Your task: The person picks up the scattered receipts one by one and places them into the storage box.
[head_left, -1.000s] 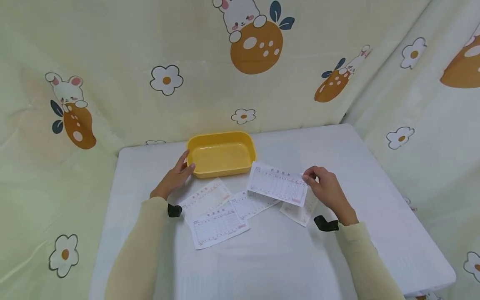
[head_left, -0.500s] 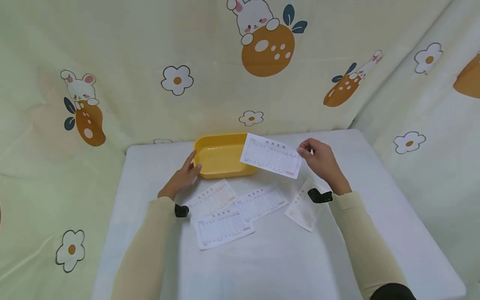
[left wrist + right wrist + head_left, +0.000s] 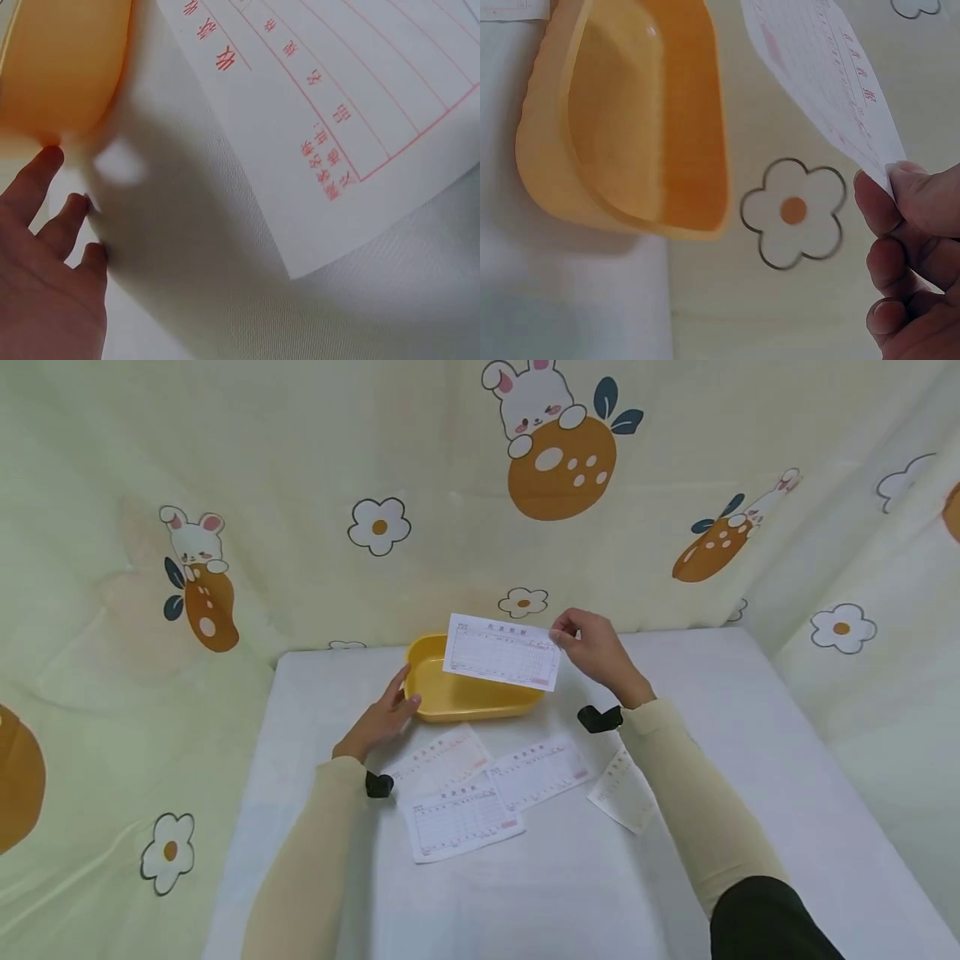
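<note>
Head camera view shows a rectangular white paper form with printed lines (image 3: 501, 652) held up in front of the right part of a shallow yellow plastic tray with rounded corners (image 3: 457, 697), which sits toward the far edge of a white-covered worktop (image 3: 555, 893). The person's right hand (image 3: 592, 643), at about two o'clock from the tray's middle, has a narrow grip: thumb and forefinger pinch the form at its right end, while the other fingers curl in without touching it. Holding only that end probably leaves the printed face uncovered and the thin sheet free to hang; the right wrist view shows it slightly bowed and apart from the tray. The left hand (image 3: 378, 722), at about eight o'clock, has its thumb and fingers spread around the tray's left end, touching it rather than squeezing, seemingly to steady something light. In the left wrist view a fingertip meets the tray's outer wall; how hard it presses cannot be told. Toward six o'clock from the tray lie three overlapping white paper forms (image 3: 465, 820), and a creased off-white paper slip (image 3: 624, 791) lies apart at about four o'clock, perhaps spread out so that each can be picked up singly.
</note>
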{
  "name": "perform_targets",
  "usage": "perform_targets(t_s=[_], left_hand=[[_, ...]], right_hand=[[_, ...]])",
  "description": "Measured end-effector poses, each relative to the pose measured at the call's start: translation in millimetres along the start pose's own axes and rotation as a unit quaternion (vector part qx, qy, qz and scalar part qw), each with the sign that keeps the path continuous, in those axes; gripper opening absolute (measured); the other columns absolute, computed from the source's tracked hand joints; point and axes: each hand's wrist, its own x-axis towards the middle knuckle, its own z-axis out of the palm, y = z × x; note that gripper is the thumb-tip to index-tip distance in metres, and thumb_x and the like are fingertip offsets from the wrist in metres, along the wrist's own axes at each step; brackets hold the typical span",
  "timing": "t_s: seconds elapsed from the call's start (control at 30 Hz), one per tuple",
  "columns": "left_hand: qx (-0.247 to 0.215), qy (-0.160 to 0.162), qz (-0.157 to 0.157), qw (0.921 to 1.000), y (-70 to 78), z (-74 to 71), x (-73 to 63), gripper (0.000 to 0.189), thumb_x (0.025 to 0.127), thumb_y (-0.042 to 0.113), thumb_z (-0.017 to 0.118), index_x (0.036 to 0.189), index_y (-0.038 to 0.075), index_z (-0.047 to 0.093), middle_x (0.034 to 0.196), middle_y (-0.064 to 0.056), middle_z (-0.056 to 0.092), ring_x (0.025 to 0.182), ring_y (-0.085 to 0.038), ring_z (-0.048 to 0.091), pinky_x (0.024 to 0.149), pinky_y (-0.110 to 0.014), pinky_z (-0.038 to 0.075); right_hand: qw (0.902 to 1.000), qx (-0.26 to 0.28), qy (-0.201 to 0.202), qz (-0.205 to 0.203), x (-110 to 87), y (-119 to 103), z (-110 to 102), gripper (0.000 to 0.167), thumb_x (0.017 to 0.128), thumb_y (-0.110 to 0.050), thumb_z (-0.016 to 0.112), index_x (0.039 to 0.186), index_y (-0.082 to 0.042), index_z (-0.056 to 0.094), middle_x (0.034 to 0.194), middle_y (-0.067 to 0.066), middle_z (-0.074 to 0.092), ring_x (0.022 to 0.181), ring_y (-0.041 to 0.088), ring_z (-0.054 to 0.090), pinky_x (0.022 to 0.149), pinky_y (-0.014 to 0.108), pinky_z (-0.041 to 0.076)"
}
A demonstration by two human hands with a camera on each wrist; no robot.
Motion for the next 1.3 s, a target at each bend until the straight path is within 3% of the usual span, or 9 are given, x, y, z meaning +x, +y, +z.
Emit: perform_targets(t_s=[0.03, 0.07, 0.23, 0.27, 0.33, 0.87, 1.07, 1.3], left_hand=[[-0.005, -0.002, 0.013, 0.9999, -10.2, 0.5, 8.5, 0.077, 0.11, 0.059, 0.05, 0.171, 0.049, 0.006, 0.173, -0.017, 0.028, 0.158, -0.046, 0.027, 0.125, -0.069, 0.016], [-0.005, -0.003, 0.012, 0.9999, -9.7, 0.4, 8.1, 0.077, 0.11, 0.058, 0.051, 0.171, 0.049, 0.006, 0.173, -0.016, 0.028, 0.158, -0.046, 0.027, 0.125, -0.07, 0.016], [-0.001, 0.002, 0.003, 1.0, -5.8, 0.1, 5.2, 0.076, 0.11, 0.054, 0.052, 0.171, 0.048, 0.007, 0.174, -0.015, 0.029, 0.158, -0.046, 0.026, 0.124, -0.072, 0.015], [0.005, 0.006, -0.01, 0.9999, 5.6, -1.0, -4.8, 0.076, 0.111, 0.051, 0.052, 0.171, 0.048, 0.006, 0.174, -0.015, 0.028, 0.158, -0.047, 0.026, 0.124, -0.073, 0.015], [0.01, 0.011, -0.01, 0.9998, 5.6, -0.4, -5.0, 0.076, 0.111, 0.05, 0.052, 0.172, 0.047, 0.007, 0.173, -0.016, 0.029, 0.158, -0.046, 0.027, 0.124, -0.072, 0.016], [-0.002, 0.025, -0.002, 0.9997, 7.3, 4.5, -9.1, 0.077, 0.111, 0.045, 0.056, 0.171, 0.048, 0.009, 0.175, -0.01, 0.027, 0.159, -0.042, 0.024, 0.124, -0.07, 0.018], [-0.002, 0.027, -0.011, 0.9996, 5.5, 5.6, -5.9, 0.077, 0.11, 0.047, 0.057, 0.171, 0.049, 0.01, 0.175, -0.009, 0.028, 0.16, -0.041, 0.025, 0.124, -0.071, 0.02], [-0.005, 0.027, -0.003, 0.9996, 4.0, 4.7, -4.7, 0.076, 0.11, 0.048, 0.057, 0.17, 0.051, 0.01, 0.175, -0.008, 0.028, 0.16, -0.039, 0.024, 0.124, -0.07, 0.019]], right_hand=[[1.0, 0.001, -0.007, 0.001, 3.5, 0, 4, 0.009, 0.108, -0.004, 0.062, 0.109, 0.003, 0.066, 0.102, 0.018, 0.065, 0.095, 0.033, 0.055, 0.08, 0.04, 0.046], [0.9999, 0.001, -0.014, 0.003, 7.0, 0, 9, 0.009, 0.108, -0.004, 0.061, 0.108, 0.003, 0.066, 0.101, 0.018, 0.065, 0.094, 0.033, 0.056, 0.079, 0.04, 0.046], [0.9983, -0.004, -0.055, 0.02, 21.2, 0, 33, 0.011, 0.109, -0.007, 0.061, 0.111, 0.003, 0.066, 0.102, 0.018, 0.065, 0.093, 0.033, 0.056, 0.078, 0.039, 0.05], [0.9978, -0.008, -0.062, 0.022, 24.1, -1, 37, 0.011, 0.109, -0.007, 0.062, 0.111, 0.002, 0.066, 0.103, 0.018, 0.065, 0.093, 0.033, 0.056, 0.079, 0.039, 0.051], [0.9972, -0.015, -0.07, 0.021, 27.9, -2, 43, 0.011, 0.109, -0.007, 0.062, 0.111, 0.003, 0.066, 0.102, 0.018, 0.065, 0.094, 0.033, 0.056, 0.081, 0.039, 0.051], [0.9944, -0.067, -0.081, -0.016, 33.0, -5, 65, 0.01, 0.106, -0.005, 0.065, 0.105, 0.003, 0.072, 0.099, 0.017, 0.068, 0.093, 0.034, 0.056, 0.083, 0.043, 0.053], [0.9926, -0.088, -0.08, -0.022, 30.8, -5, 69, 0.011, 0.106, -0.005, 0.066, 0.104, 0.003, 0.073, 0.101, 0.018, 0.069, 0.1, 0.036, 0.051, 0.092, 0.049, 0.047], [0.9902, -0.113, -0.079, -0.02, 29.4, -7, 75, 0.009, 0.105, -0.005, 0.068, 0.1, 0.0, 0.075, 0.101, 0.015, 0.071, 0.101, 0.034, 0.049, 0.093, 0.048, 0.043]])
